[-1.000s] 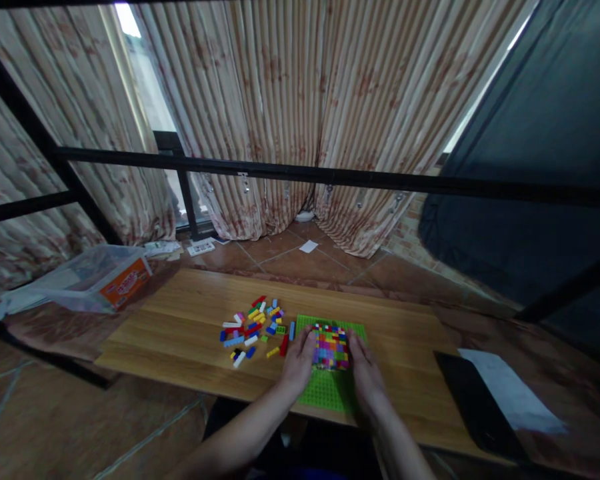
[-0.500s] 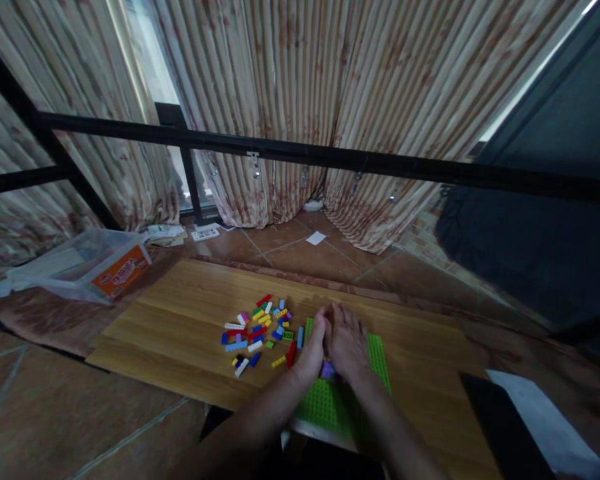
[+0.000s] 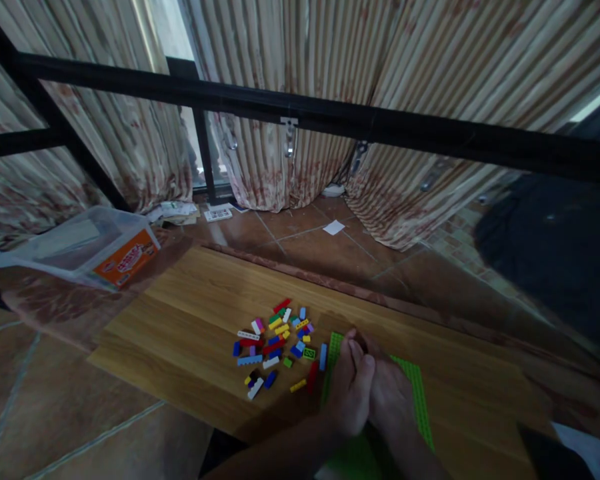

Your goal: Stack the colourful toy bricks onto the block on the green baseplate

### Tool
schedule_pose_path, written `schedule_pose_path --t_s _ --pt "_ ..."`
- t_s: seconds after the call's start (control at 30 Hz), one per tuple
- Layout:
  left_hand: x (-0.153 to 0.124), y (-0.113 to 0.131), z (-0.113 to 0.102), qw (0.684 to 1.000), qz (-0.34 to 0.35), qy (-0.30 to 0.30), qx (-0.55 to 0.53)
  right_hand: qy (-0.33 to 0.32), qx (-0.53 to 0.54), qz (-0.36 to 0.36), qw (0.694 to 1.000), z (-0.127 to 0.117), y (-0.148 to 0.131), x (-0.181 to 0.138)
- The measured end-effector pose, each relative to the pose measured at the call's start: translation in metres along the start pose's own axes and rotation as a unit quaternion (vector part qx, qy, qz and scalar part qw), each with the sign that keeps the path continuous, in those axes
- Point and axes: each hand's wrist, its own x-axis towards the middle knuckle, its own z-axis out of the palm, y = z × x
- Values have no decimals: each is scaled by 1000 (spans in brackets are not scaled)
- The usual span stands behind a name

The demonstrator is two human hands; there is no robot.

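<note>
My left hand [image 3: 351, 387] and my right hand [image 3: 391, 393] are pressed together over a green studded baseplate [image 3: 417, 387]. Both have curled fingers, the left thumb lying across the front. Whatever sits between or under them is hidden. Just left of the plate lie a light blue brick [image 3: 323, 357] and a red brick [image 3: 313, 377], with a yellow brick [image 3: 298, 385] a little nearer to me. Farther left, many loose bricks in several colours are scattered on the wooden tabletop [image 3: 180, 320], among them a white brick [image 3: 249, 335] and a dark green one [image 3: 309, 353].
A clear plastic box [image 3: 87, 243] with an orange label stands beyond the table's left end. Dark and white flat items [image 3: 587, 450] lie at the lower right. A black metal rail [image 3: 260, 100] crosses in front of striped curtains [image 3: 290, 47]. White paper [image 3: 334, 227] lies on the tiled floor.
My fingers have gone from fairly straight to curled together. The purple piece seen between my wrists is now covered. My view has shifted, so the table sits lower in it.
</note>
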Motion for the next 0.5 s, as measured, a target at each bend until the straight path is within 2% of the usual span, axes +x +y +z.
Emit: schedule_pose_path --t_s 0.17,0.37,0.5 --pt "-1 -1 0 1000 -5 -2 -2 0 15 11 1000 -1 0 -1" --pt "1 0 -1 999 -19 -13 -28 -30 24 60 997 0 -1 1" --pt "3 0 -2 999 -20 -23 -20 -11 28 32 999 1 -1 1"
